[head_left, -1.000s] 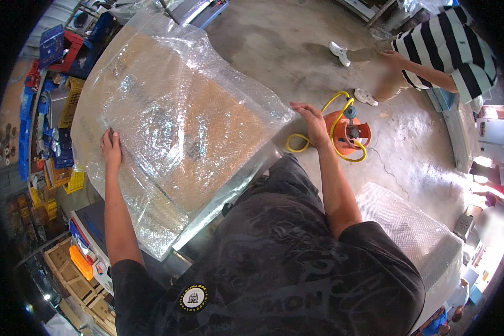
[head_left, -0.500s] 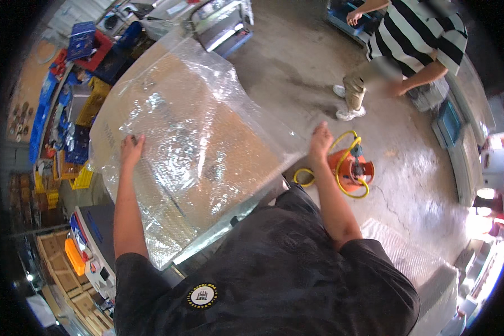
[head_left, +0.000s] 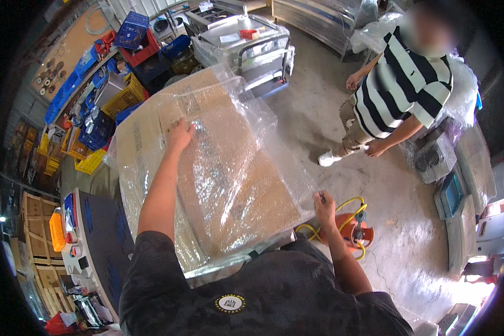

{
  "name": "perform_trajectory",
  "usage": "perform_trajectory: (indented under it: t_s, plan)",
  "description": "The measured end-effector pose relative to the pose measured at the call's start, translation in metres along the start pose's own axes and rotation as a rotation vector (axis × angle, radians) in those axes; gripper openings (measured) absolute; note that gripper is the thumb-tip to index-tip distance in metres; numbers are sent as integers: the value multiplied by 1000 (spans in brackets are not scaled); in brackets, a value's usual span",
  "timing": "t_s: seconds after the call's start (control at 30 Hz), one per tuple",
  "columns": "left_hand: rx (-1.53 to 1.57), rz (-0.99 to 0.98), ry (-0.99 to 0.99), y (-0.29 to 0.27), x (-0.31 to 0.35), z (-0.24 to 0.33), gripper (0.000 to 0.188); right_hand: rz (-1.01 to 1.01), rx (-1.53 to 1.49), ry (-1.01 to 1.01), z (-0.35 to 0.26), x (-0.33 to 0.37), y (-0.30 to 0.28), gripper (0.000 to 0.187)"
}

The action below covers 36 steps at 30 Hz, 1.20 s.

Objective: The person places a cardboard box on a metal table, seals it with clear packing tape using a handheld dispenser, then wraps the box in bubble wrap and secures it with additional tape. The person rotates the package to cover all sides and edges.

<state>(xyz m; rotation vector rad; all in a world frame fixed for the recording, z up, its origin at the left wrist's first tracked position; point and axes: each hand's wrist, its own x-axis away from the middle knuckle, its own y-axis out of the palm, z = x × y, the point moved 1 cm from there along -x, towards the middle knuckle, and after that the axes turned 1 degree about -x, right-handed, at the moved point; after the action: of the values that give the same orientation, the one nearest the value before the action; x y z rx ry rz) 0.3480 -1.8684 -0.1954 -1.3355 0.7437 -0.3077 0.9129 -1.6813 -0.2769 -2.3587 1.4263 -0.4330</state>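
Observation:
Clear bubble wrap point(head_left: 246, 185) lies over a large brown cardboard sheet point(head_left: 143, 126) in front of me. My left hand point(head_left: 180, 135) rests on the wrap toward the far part of the cardboard, fingers apart and holding nothing. At the wrap's right corner, my right hand point(head_left: 325, 210) is closed, with a small dark thing showing at its fingers. The wrap's edge meets that hand; whether it is pinched there, I cannot tell.
An orange gas cylinder point(head_left: 347, 231) with a yellow hose point(head_left: 350, 203) stands beside my right hand. A person in a striped shirt point(head_left: 400, 84) stands at the far right. A metal trolley point(head_left: 263, 56) is beyond the cardboard; crates point(head_left: 131, 92) line the left.
My left hand has slid farther over the wrap. My right hand has come to the wrap's right corner from beyond its edge. The view has shifted, and the other person has turned upright.

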Motion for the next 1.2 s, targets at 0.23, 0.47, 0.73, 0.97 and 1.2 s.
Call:
perform_trajectory:
  t_s: [0.23, 0.47, 0.73, 0.97, 1.2]
  plan:
    - [282, 156, 96, -32, 5, 29, 30, -375, -698, 477, 37, -44, -22, 44]
    - [717, -615, -41, -176, 82, 51, 23, -764, -184, 340, 42, -156, 40, 51]
    - [681, -1526, -351, -210, 318, 161, 44, -782, -976, 700, -29, -211, 127, 77]
    - [794, -1553, -630, -289, 386, 111, 55, -580, -939, 566, -55, -201, 131, 20]
    - [1337, -197, -634, -271, 355, -52, 34, -363, -969, 409, -45, -166, 117, 14]
